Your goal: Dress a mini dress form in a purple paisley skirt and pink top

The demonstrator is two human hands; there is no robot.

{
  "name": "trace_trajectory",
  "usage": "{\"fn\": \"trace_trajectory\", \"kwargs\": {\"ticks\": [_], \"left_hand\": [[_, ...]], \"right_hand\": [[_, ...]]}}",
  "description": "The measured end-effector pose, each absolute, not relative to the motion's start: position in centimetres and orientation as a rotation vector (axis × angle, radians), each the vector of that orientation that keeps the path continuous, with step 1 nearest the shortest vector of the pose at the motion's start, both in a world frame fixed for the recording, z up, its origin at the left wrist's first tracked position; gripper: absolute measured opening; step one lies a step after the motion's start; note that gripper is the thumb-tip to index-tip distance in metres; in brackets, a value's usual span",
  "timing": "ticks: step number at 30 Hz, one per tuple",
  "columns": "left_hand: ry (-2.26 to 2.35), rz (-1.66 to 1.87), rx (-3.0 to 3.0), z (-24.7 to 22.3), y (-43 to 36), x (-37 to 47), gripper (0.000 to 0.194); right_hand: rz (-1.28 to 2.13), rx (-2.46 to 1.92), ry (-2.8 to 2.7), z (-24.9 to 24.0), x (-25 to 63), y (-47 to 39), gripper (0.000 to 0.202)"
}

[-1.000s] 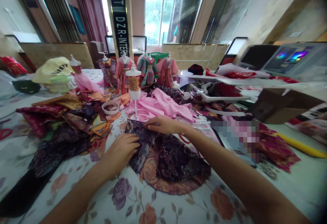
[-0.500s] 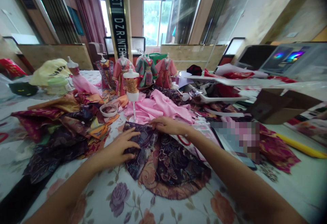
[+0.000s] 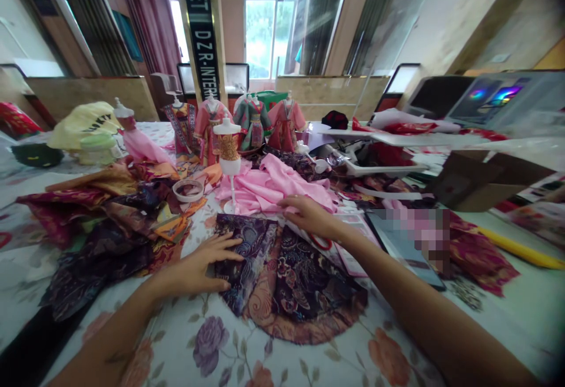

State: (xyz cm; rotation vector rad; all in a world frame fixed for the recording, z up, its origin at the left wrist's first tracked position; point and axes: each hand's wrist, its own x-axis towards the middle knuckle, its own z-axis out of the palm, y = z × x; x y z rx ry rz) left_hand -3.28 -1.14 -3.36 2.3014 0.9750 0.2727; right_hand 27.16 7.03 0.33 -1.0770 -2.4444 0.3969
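A fan-shaped piece of dark paisley cloth lies on the floral tablecloth, with a rust-brown patterned layer showing between its folds and along the curved edge. My left hand rests on its left part, fingers spread flat. Just beyond the cloth's upper edge is my right hand, its fingers loosely stretched beside the pink cloth; nothing shows in them. A red-handled tool lies partly hidden under my right forearm. Behind stands a small white dress form with a gold-patterned bodice.
Scrap fabrics heap at the left, with a roll of tape on them. Several dressed miniature mannequins stand at the back. To the right are a dark tablet-like device, a cardboard box and a yellow tube.
My right hand has moved off the paisley cloth's top edge, up and to the right. My left hand has slid slightly lower and left, still flat on the cloth.
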Motion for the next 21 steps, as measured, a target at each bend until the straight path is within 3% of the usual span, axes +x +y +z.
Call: {"fn": "trace_trajectory", "kwargs": {"ticks": [4,9,16,21], "left_hand": [[1.001,0.306,2.332,-3.8,-1.1,-3.0,0.050],[1.037,0.355,2.352,-3.3,-1.2,-2.3,0.044],[1.080,0.458,2.434,-4.3,-1.2,-1.8,0.042],[1.104,0.490,2.562,-4.1,0.7,-0.6,0.039]], "right_hand": [[0.411,-0.972,-2.422,2.6,27.4,4.6,0.017],[0.606,-0.607,-2.814,2.9,25.6,1.8,0.030],[0.605,-0.654,-2.953,1.3,25.4,1.3,0.035],[0.765,-0.680,-2.917,1.6,26.0,1.4,0.022]]}}
